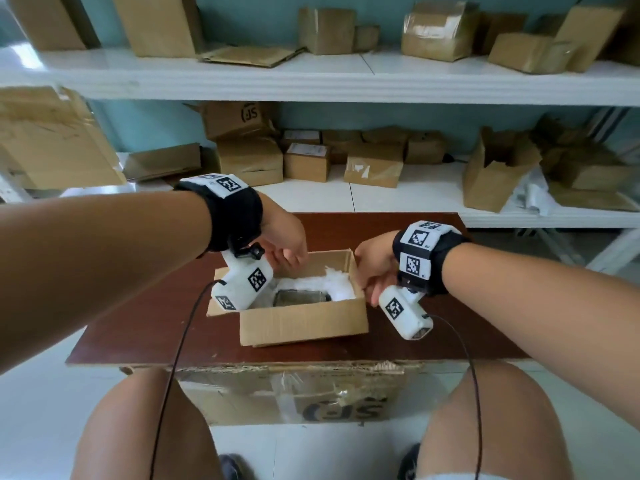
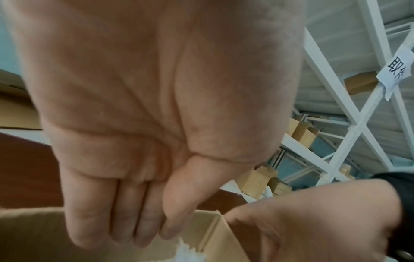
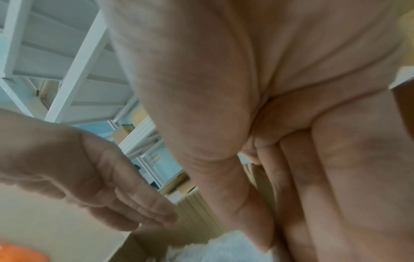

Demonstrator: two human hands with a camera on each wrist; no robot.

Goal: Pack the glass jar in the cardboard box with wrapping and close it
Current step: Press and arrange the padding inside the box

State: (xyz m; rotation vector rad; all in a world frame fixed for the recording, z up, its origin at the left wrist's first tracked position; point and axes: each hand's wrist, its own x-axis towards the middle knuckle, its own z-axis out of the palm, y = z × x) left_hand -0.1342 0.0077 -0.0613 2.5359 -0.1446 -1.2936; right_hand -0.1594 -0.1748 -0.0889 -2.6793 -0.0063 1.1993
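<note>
The open cardboard box (image 1: 304, 323) stands on a dark red-brown table (image 1: 138, 323), its left flap spread outward. Inside lies the glass jar (image 1: 300, 298), bedded in white wrapping (image 1: 336, 285). My left hand (image 1: 289, 252) hangs over the box's back edge, its straight, closed fingers (image 2: 116, 221) pointing down toward the wrapping (image 2: 186, 251) and holding nothing. My right hand (image 1: 372, 271) holds the box's right wall, thumb (image 3: 235, 203) on the inner side and fingers (image 3: 313, 186) down the outside.
White shelves (image 1: 346, 77) behind the table carry several cardboard boxes. A large printed carton (image 1: 294, 393) stands under the table's front edge, between my knees. Wrist-camera cables (image 1: 180, 348) hang over the table front. A blurred orange thing (image 3: 13, 251) shows low in the right wrist view.
</note>
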